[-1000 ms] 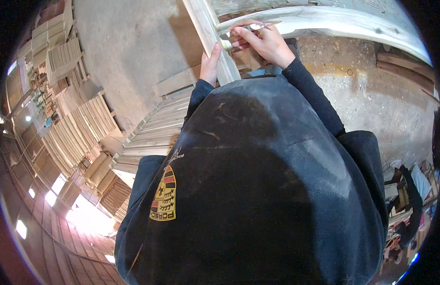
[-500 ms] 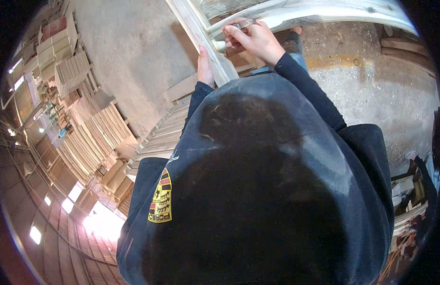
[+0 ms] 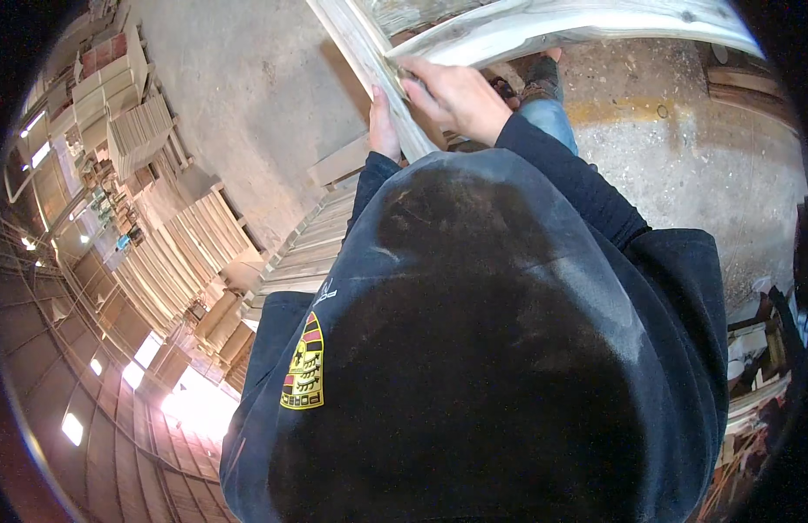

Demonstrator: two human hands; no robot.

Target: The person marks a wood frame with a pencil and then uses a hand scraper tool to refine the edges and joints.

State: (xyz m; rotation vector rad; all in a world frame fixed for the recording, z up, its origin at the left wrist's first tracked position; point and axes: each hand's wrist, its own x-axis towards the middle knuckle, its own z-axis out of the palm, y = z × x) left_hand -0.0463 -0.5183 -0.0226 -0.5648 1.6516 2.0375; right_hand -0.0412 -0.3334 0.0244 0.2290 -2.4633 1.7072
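A long pale wooden beam (image 3: 362,45) runs from the top of the view down toward my body. My left hand (image 3: 384,126) is closed on its left side, fingers lying along the edge. On the other side, my right hand (image 3: 460,100) is closed and pressed to the beam's right edge, close to where a second, wider wooden piece (image 3: 578,26) meets it. A small dark part shows between the right fingers, but what they hold is mostly hidden.
A leg in blue jeans (image 3: 548,122) is just right of my right hand. Stacked wooden boards (image 3: 190,240) stand on the left, with slatted wood (image 3: 303,248) beside my body. The concrete floor (image 3: 238,96) is speckled. More timber (image 3: 753,91) lies at the far right.
My right hand has come down and closer against the beam, its back now turned more toward me. The pale object seen by its fingers is now hidden. My left hand keeps its hold.
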